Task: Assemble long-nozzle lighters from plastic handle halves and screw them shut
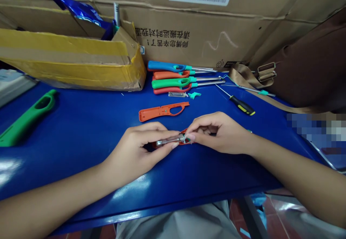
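Observation:
My left hand (137, 143) grips a small clear lighter fuel tank (168, 140) between thumb and fingers. At the tank's valve end, my right hand (225, 132) pinches with thumb and fingertips; whatever is between them is too small and covered to make out. Under both hands lies an orange lighter shell half (185, 131), mostly hidden. The matching orange shell half (151, 114) rests on the table just beyond, its inner side up. Farther back are another clear fuel tank (177, 94) and a turquoise trigger (194, 95).
Several long-nosed lighters (169, 84) lie stacked at the back against a large cardboard box (211, 23). A screwdriver (242, 106) and a metal rod with a turquoise piece (263, 92) lie right. A yellow-taped box (72, 62) and a green shell (29, 118) are left.

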A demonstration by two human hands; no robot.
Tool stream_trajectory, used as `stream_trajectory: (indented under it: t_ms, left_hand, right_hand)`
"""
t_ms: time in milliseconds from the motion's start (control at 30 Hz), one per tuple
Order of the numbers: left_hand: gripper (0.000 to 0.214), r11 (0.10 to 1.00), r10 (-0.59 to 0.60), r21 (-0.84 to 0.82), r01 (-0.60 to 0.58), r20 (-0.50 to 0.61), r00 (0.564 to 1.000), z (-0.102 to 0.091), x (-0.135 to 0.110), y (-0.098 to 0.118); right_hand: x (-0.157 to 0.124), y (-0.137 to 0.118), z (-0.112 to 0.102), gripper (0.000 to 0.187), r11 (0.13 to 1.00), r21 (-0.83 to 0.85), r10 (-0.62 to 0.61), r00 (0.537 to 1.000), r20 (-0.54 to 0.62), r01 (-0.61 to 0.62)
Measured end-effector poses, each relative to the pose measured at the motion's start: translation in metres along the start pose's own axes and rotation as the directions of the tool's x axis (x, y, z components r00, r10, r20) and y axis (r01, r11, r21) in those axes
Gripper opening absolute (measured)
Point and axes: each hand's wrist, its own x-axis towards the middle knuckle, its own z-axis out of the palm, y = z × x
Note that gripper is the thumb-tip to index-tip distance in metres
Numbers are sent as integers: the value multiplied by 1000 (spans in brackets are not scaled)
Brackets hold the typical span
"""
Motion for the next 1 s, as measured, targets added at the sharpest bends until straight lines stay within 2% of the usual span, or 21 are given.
stream_trajectory:
  t_ms: [233,600,1000]
  left_hand:
    - [20,999,-28,-15,28,-20,999,-1,2,0]
    - [20,997,-70,-25,70,12,997,0,1,-1]
    - [21,1000,-14,-24,13,-33,999,1,1,5]
  right_hand:
    - [0,3,0,21,999,20,-46,999,-23,46]
    - [2,4,4,21,999,49,-14,1000,-17,15]
    - [2,1,1,20,998,-28,-64,998,-1,64]
